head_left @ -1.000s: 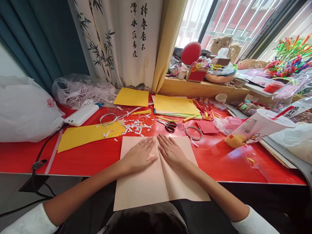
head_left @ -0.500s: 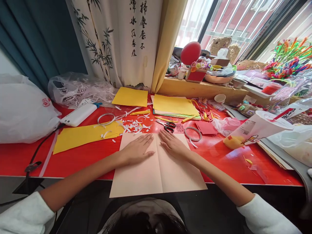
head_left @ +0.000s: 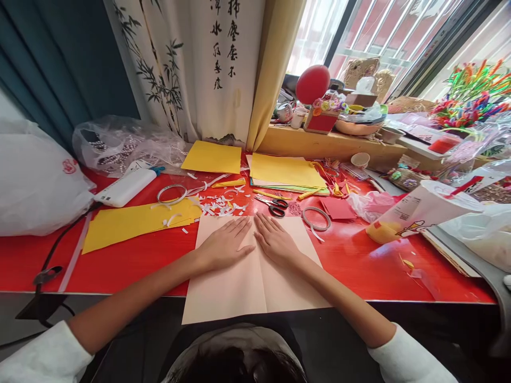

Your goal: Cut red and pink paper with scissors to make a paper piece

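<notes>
A pale pink sheet of paper (head_left: 227, 292) with a crease down its middle lies on the red table, its near edge hanging past the table's front edge. My left hand (head_left: 223, 244) rests flat on the sheet's left half, fingers stretched out and thumb toward the crease. On the other side, my right hand (head_left: 275, 239) lies flat with its fingertips close to the crease near the far edge. Neither hand holds anything. Just beyond the sheet are black-handled scissors (head_left: 277, 207) and white paper scraps (head_left: 225, 204).
Yellow paper strips (head_left: 131, 223) lie left, near a white power bank (head_left: 128, 187). Rolls of tape (head_left: 316, 218) sit around the sheet. Yellow sheets (head_left: 285, 171) are stacked at the back. A lidded drink cup (head_left: 419, 213) leans at right, near a red table (head_left: 359, 276) edge.
My right hand has slid left toward the crease and stays flat on the paper. My left hand has hardly moved. The view has shifted slightly.
</notes>
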Available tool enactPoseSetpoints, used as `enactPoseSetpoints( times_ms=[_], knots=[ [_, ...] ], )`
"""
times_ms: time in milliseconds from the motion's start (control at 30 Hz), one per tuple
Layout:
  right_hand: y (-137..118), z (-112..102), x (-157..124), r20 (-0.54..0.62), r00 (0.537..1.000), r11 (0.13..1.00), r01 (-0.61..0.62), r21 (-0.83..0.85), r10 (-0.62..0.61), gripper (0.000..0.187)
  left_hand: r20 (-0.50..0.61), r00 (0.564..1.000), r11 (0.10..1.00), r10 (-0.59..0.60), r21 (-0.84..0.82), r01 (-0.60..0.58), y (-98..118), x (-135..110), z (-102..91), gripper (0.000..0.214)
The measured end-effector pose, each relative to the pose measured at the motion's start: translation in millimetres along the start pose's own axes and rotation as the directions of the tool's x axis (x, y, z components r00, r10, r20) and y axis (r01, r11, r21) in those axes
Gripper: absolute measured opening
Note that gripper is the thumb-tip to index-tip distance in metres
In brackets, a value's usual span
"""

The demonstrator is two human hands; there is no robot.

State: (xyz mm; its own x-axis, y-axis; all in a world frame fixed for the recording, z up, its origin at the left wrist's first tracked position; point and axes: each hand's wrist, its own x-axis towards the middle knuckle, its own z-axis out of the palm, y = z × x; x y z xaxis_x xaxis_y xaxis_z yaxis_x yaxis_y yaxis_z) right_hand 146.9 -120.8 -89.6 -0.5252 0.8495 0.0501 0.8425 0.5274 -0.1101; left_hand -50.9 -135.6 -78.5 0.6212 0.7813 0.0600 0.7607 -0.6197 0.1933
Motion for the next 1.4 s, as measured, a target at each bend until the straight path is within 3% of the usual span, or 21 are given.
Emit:
enactPoseSetpoints(
  times_ms=[400,667,1400],
  knots=[
    [-1.2,-2.0,-0.3,0.005,1.000,1.000,-0.004,0.003,0.004,0.059,-0.038,0.998,0.998,-0.059,-0.016,0.058,12.3,-0.1,4.5,0.074],
    [4.1,-5.1,-0.5,-0.030,0.999,0.993,0.027,0.116,-0.023,0.055,-0.045,0.996,0.997,-0.074,0.000,0.074,14.0,0.4,6.2,0.074],
    [-0.6,-4.7,-2.4,-0.043,0.999,0.999,0.018,0.038,-0.016,0.056,-0.095,0.990,0.994,-0.106,0.012,0.108,21.6,-0.3,11.8,0.073]
  ],
)
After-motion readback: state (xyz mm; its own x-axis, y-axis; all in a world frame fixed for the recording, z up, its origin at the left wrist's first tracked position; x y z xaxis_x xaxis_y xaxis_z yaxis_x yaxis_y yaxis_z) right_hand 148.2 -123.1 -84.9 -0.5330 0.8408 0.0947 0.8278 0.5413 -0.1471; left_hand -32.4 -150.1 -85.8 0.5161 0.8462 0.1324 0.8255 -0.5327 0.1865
